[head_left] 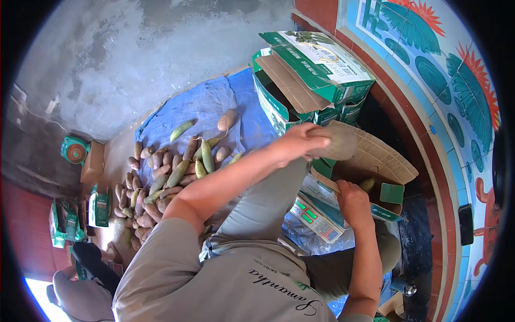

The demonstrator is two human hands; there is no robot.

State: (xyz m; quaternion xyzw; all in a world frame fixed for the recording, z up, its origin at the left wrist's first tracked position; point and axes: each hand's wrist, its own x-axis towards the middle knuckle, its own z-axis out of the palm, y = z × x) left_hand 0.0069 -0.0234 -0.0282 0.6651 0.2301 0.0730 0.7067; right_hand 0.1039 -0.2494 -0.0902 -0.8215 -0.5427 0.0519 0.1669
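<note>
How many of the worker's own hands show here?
2: the left hand grips a roundish vegetable beside the open carton; the right hand touches the carton's near edge.

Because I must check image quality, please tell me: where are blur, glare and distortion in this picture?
Head view: motion blur softens the left hand and the round vegetable it holds; head view: white overexposure at the lower-left rim; head view: fisheye distortion curves the brown border.

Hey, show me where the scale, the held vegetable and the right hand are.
Scale (319, 225), head view: front panel, between display and keypad.
Held vegetable (342, 141), head view: middle of its blurred side.
Right hand (354, 204), head view: back of the hand.
</note>
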